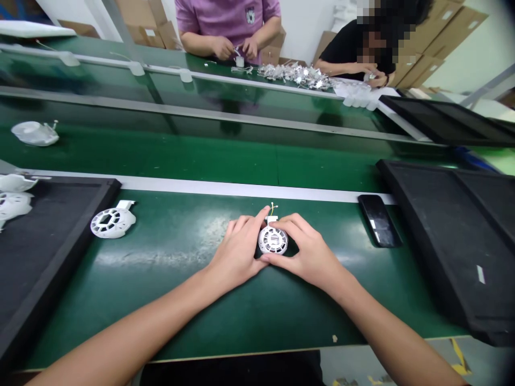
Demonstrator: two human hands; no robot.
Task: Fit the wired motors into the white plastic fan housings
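Note:
Between my two hands, on the green worktop (177, 300), is a small round white plastic housing (273, 240) with a ring of slots. A short tab sticks out at its far side, and thin yellowish wires (273, 208) rise beyond it. My left hand (241, 246) is closed around its left edge, thumb at the near side. From the right, my right hand (308, 246) grips the rim between thumb and fingers. To the left lies a similar white slotted housing (113, 223), its tab pointing away, apart from my hands.
A black tray (36, 268) with white parts stands at left, another black tray (462, 241) at right. Beside the right one lies a phone (379, 221). Across the bench, two people handle small parts near a pile of white pieces (298, 75). A white part (35, 133) sits far left.

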